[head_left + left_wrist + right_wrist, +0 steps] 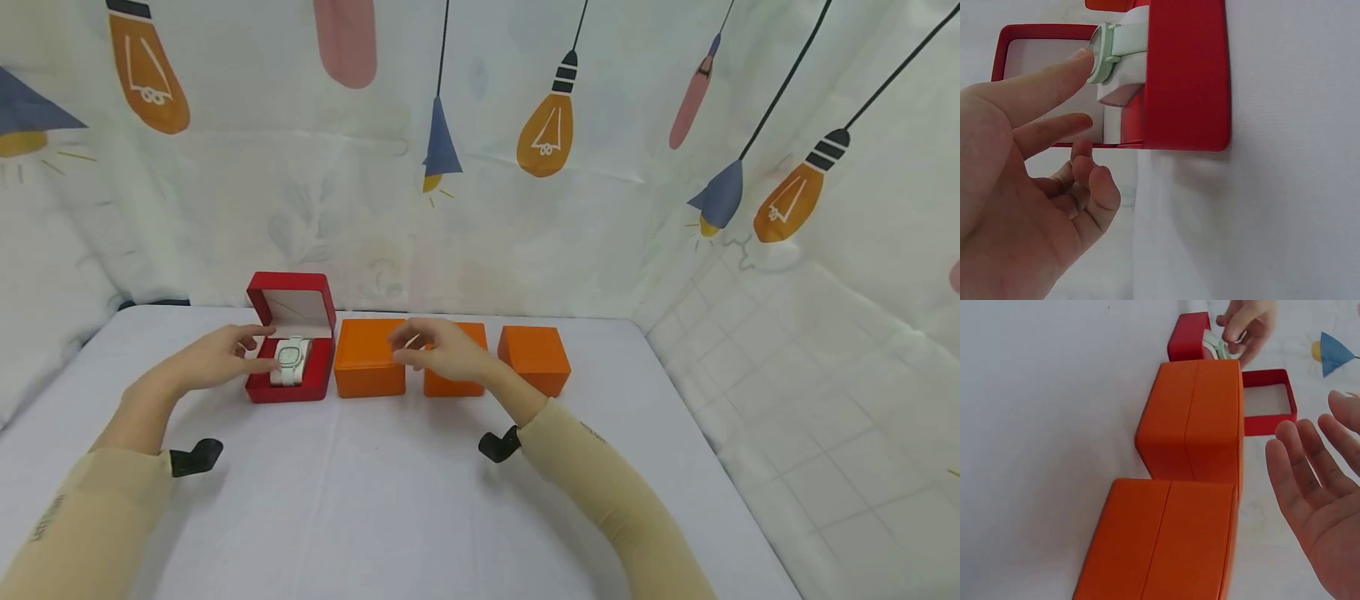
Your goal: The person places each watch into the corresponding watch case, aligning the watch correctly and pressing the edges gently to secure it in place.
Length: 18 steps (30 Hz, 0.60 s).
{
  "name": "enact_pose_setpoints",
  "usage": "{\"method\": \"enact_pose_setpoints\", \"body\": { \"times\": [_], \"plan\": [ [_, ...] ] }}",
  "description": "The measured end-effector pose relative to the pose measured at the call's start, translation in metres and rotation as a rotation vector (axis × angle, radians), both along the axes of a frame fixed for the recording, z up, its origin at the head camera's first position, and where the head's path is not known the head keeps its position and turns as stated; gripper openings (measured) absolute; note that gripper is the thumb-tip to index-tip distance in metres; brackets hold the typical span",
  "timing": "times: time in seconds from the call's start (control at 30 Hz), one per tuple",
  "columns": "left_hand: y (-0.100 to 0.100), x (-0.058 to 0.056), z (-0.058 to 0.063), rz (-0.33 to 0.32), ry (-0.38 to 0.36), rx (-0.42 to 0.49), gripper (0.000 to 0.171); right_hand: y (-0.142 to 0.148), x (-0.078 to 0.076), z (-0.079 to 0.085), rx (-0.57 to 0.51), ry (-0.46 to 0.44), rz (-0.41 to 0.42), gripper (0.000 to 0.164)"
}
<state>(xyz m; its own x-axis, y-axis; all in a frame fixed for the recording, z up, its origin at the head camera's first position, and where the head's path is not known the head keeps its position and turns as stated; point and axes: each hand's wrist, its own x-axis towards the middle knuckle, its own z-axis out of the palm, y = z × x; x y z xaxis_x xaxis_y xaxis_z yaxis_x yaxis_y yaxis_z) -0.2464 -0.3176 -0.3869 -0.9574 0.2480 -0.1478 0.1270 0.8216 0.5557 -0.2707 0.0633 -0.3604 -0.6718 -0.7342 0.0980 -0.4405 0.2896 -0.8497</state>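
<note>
A red watch box [327, 367] stands with its lid raised at the back left of the table. Inside it, a pale green wristwatch [291, 358] is wrapped round a white cushion [1124, 87]. My left hand [213, 357] reaches in from the left, its thumb [1054, 84] at the watch face and the other fingers apart from the watch, loosely bent. Over the closed orange boxes hovers my right hand [450, 350], holding nothing, with its fingers spread and slightly bent in the right wrist view.
Beside the red box sits a large orange box [369, 382]. A second orange box [453, 388] is partly covered by my right hand in the head view, and a third orange box [534, 350] stands farther right. A printed curtain [480, 233] hangs behind the white table [390, 500].
</note>
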Motion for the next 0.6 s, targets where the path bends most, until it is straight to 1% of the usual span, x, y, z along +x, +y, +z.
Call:
{"method": "enact_pose_setpoints", "body": {
  "times": [0.07,0.17,0.23,0.27,0.33,0.4,0.5,0.53,0.6],
  "plan": [
    [-0.003,0.0,0.004,0.023,-0.016,0.004,0.071,-0.002,-0.003,0.001,0.028,0.033,-0.007,0.031],
    [-0.007,0.0,0.011,0.11,-0.043,0.05,0.066,-0.005,-0.007,0.002,0.093,0.105,-0.024,0.032],
    [-0.008,0.0,0.015,0.189,-0.049,0.11,0.068,-0.008,-0.01,0.003,0.135,0.143,-0.038,0.033],
    [-0.008,-0.001,0.016,0.233,-0.044,0.153,0.071,-0.009,-0.012,0.003,0.153,0.154,-0.044,0.033],
    [-0.006,-0.003,0.019,0.317,-0.02,0.239,0.075,-0.013,-0.016,0.004,0.17,0.164,-0.048,0.034],
    [-0.002,-0.006,0.023,0.386,0.018,0.31,0.079,-0.017,-0.02,0.006,0.172,0.17,-0.045,0.035],
    [0.004,-0.012,0.029,0.453,0.059,0.377,0.083,-0.023,-0.027,0.01,0.172,0.186,-0.041,0.036],
    [0.006,-0.014,0.032,0.463,0.069,0.387,0.084,-0.026,-0.029,0.012,0.175,0.195,-0.039,0.036],
    [0.01,-0.019,0.035,0.464,0.079,0.409,0.086,-0.031,-0.032,0.016,0.188,0.204,-0.04,0.037]
  ]
}}
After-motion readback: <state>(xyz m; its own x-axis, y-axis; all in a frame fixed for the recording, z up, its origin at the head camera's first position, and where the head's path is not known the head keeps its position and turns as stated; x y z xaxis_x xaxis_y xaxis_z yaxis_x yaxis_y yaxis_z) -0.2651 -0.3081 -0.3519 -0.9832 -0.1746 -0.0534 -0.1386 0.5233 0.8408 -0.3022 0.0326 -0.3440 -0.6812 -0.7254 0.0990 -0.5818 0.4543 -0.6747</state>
